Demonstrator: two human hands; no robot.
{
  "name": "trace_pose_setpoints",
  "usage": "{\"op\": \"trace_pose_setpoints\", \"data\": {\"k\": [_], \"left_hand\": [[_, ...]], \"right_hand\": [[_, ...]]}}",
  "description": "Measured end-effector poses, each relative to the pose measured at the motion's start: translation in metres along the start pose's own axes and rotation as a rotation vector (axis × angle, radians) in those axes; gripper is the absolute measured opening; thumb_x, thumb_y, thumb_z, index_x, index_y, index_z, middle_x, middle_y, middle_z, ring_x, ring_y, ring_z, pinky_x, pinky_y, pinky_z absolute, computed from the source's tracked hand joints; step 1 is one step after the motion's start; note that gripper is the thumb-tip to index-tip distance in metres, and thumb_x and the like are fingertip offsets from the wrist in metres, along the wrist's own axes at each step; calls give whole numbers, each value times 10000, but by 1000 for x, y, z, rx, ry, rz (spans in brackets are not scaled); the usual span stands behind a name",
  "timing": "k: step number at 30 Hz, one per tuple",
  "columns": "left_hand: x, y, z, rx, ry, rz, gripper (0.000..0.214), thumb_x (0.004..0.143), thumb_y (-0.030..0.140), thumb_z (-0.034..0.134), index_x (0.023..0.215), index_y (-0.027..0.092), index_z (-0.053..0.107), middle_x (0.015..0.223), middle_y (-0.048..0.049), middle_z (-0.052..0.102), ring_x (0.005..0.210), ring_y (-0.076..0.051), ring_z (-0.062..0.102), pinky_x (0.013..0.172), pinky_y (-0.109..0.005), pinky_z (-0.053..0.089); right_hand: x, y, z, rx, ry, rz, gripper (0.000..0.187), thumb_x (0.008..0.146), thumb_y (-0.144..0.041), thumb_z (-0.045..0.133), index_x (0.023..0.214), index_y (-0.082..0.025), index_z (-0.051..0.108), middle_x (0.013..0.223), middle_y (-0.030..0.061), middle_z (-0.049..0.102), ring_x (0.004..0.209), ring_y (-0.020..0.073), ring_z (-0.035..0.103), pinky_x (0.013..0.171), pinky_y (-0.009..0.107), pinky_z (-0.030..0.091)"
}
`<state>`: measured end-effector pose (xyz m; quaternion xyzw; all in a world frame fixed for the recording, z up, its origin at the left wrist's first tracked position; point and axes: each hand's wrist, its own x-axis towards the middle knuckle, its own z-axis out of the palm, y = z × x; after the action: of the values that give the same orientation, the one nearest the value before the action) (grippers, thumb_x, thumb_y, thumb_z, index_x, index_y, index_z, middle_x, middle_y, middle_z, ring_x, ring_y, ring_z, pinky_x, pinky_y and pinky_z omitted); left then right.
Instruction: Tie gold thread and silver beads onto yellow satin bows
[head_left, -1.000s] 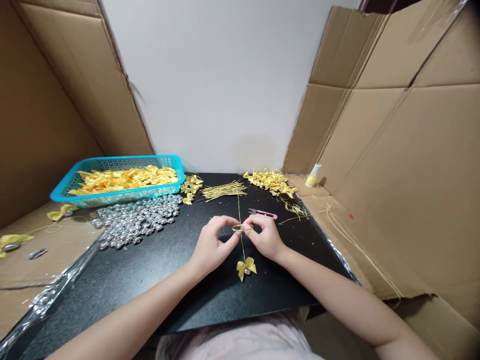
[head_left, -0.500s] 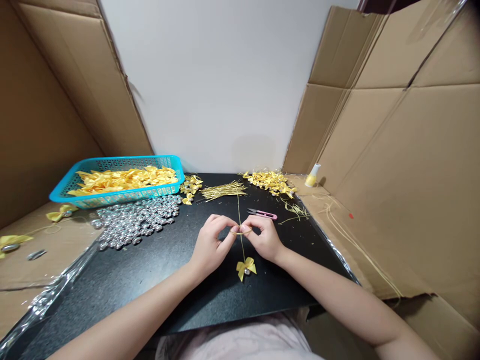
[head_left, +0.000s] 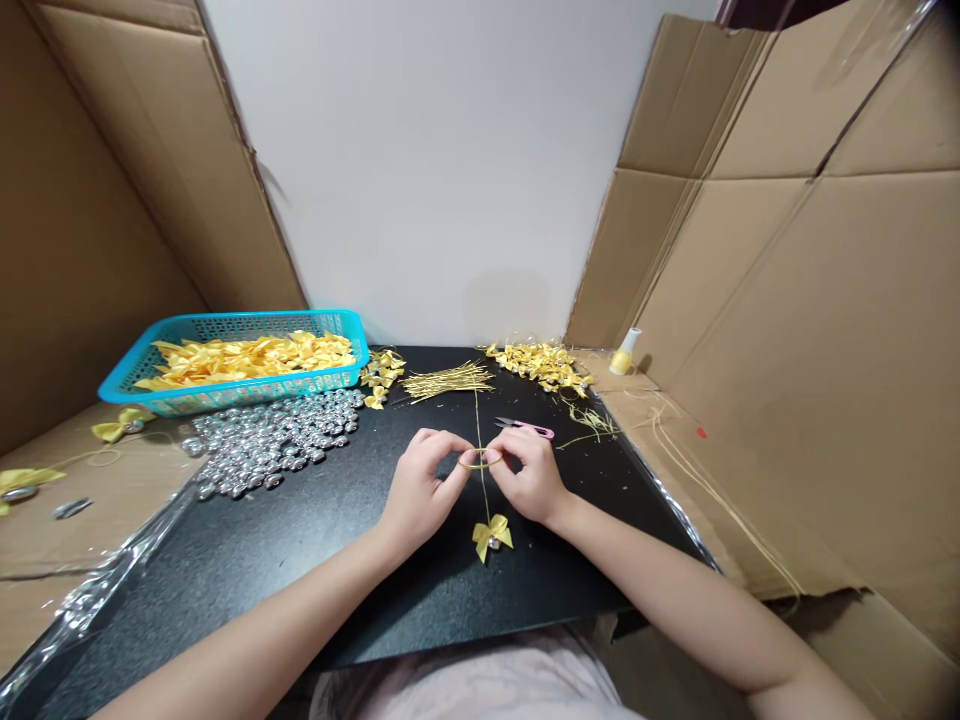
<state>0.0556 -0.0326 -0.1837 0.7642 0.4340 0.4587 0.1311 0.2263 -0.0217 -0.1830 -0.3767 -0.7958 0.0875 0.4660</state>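
Observation:
My left hand [head_left: 433,485] and my right hand [head_left: 528,474] face each other above the black tabletop, thumbs and forefingers pinched. Between them they hold a small loop of gold cord [head_left: 480,466], one side in each pinch. A thin straight length of the cord runs through the middle of the loop, from the far bundle down to a yellow ribbon bow [head_left: 493,534]. The bow lies on the table nearer to me, with a silver bell at its centre. Just beyond my right hand is a pair of pink-handled thread snips [head_left: 525,428].
A turquoise basket [head_left: 120,388] of yellow bows stands back left, with many silver bells [head_left: 277,440] before it. Cut gold cords [head_left: 446,382] lie at the back, finished-looking bows [head_left: 540,366] to their right. A thread cone [head_left: 625,352] stands by the cardboard wall [head_left: 825,330].
My hands have drawn very slightly apart, and the cord loop between the fingertips shows more clearly. The bow has stayed where it was.

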Motion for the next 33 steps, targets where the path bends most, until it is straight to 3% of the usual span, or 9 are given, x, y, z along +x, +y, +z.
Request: {"op": "trace_pose_setpoints", "data": {"k": [17, 23, 26, 30, 33], "left_hand": [[-1, 1, 0, 19, -21, 28, 178, 890, 283, 540, 752, 215, 630, 760, -14, 690, 788, -201, 553, 721, -317, 446], [0, 0, 2, 46, -54, 46, 181, 890, 289, 532, 760, 215, 633, 771, -17, 689, 793, -199, 566, 741, -320, 450], [-1, -2, -1, 111, -190, -16, 138, 821, 328, 607, 778, 199, 635, 788, -34, 673, 778, -206, 582, 718, -323, 452], [-2, 3, -11, 161, -597, -152, 220, 719, 398, 688, 796, 193, 666, 799, -34, 653, 732, -200, 596, 628, -286, 439], [-1, 10, -14, 169, -707, -177, 245, 724, 413, 682, 831, 193, 676, 849, -35, 651, 778, -200, 602, 644, -274, 429]], "right_hand": [[1, 3, 1, 33, -73, -4, 225, 836, -212, 492, 616, -192, 534, 568, -19, 547, 548, 121, 481, 644, 293, 339], [3, 0, 1, 243, -74, 133, 226, 773, -214, 531, 548, -201, 513, 545, -14, 527, 518, 118, 459, 544, 259, 361], [6, 2, -3, 286, -71, 232, 199, 729, -201, 541, 531, -193, 526, 551, -4, 550, 533, 122, 472, 552, 257, 378], [13, 7, -8, 297, -91, 320, 172, 712, -169, 537, 542, -174, 563, 564, -1, 574, 543, 117, 485, 561, 246, 389], [15, 8, -9, 305, -198, 375, 162, 696, -130, 557, 541, -166, 588, 532, -22, 548, 534, 105, 469, 557, 233, 372]]}}
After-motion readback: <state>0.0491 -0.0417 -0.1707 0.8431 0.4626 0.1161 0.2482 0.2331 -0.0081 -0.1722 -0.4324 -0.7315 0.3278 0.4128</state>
